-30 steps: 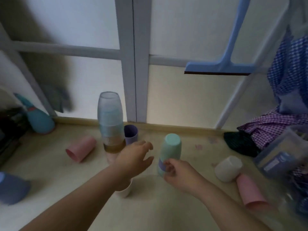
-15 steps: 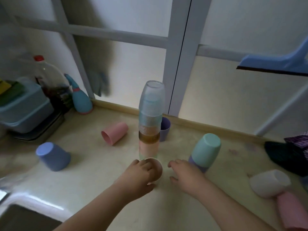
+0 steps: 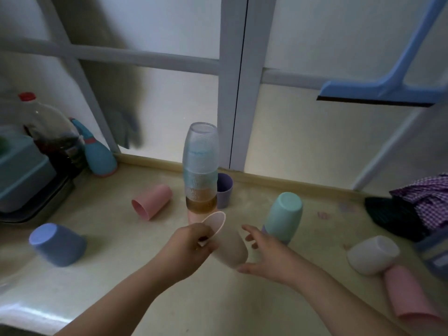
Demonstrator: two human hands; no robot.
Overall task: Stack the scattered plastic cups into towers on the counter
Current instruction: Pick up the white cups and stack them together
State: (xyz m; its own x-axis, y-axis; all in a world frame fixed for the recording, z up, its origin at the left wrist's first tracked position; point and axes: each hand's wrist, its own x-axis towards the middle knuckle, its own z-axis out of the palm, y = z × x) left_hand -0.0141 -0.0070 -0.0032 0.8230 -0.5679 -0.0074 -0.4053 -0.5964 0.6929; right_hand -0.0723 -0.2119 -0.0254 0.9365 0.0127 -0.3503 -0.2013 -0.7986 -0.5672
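My left hand [image 3: 188, 248] pinches the rim of a whitish cup [image 3: 230, 246], which is lifted and tilted with its mouth toward the tower. My right hand [image 3: 264, 253] is spread beside the cup's base, fingertips touching or nearly touching it. Just behind stands a tall tower of stacked cups [image 3: 200, 170], translucent on top, amber and pink lower down. A mint cup [image 3: 284, 215] sits upside down on a purple one to the right. A purple cup [image 3: 224, 190] stands behind the tower.
A pink cup [image 3: 151, 201] lies on its side left of the tower, and a blue cup [image 3: 57, 243] sits tipped further left. A white cup [image 3: 373, 257] and a pink cup [image 3: 409, 297] lie at the right. Bottles [image 3: 52, 139], a bin and clothes [image 3: 419, 202] line the counter's [image 3: 116, 263] edges.
My left hand has lifted the whitish cup off the counter and tilted it. My right hand has opened beside it. The view has shifted slightly.
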